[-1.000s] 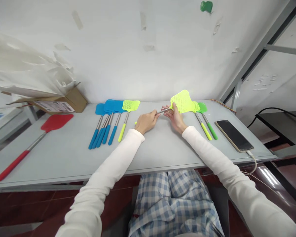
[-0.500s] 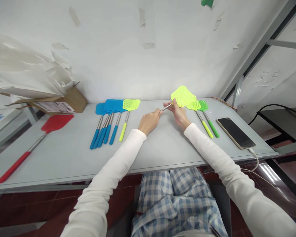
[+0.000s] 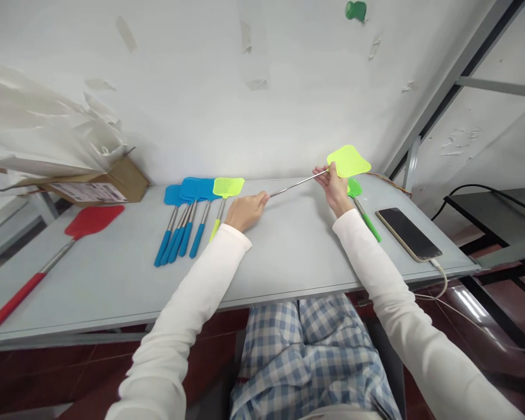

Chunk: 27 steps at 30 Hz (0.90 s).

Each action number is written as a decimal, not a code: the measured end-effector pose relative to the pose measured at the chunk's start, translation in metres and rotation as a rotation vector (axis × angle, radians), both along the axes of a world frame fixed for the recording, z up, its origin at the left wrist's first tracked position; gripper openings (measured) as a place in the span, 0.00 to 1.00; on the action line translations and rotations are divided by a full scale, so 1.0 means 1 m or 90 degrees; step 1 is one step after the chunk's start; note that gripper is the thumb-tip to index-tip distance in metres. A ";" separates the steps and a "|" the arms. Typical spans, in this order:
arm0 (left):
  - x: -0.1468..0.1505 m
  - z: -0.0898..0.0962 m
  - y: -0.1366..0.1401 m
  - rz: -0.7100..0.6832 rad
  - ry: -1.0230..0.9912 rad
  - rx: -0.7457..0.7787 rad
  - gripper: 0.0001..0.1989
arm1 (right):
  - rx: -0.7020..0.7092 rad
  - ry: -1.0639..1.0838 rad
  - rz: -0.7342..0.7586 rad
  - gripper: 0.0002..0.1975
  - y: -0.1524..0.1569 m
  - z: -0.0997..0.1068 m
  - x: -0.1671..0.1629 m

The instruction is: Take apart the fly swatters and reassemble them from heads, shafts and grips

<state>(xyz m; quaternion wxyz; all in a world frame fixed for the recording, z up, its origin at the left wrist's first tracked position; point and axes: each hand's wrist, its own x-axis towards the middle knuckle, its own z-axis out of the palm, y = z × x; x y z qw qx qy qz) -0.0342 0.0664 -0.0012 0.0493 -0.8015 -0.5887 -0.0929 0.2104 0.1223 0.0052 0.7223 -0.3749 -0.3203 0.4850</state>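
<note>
Grip of the left hand (image 3: 245, 213) is clamped on one end of a yellow-green plastic fly swatter (image 3: 350, 161) with a thin metal shaft; the right hand (image 3: 339, 191) pinches it beside the paddle. It slants above the grey table (image 3: 289, 251). Near the left hand lie a lime-handled swatter (image 3: 228, 186) and several blue plastic swatters (image 3: 196, 188); near the right, a green plastic swatter (image 3: 369, 225) and a black-screened phone (image 3: 406, 233).

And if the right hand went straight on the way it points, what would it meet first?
Apart from the neon-yellow mesh swatter it holds, the right hand would probably meet the white, tape-marked wall first; depth is hard to judge.
</note>
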 end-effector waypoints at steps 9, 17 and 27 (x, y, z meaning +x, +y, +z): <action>-0.040 0.014 0.003 0.015 0.095 0.028 0.24 | 0.035 0.019 -0.095 0.17 0.011 0.012 0.056; -0.061 0.016 0.002 0.024 0.096 0.030 0.20 | 0.048 0.014 -0.076 0.17 0.015 0.006 0.067; -0.070 0.012 0.007 0.049 0.072 0.045 0.21 | 0.056 0.030 -0.083 0.16 0.014 -0.001 0.063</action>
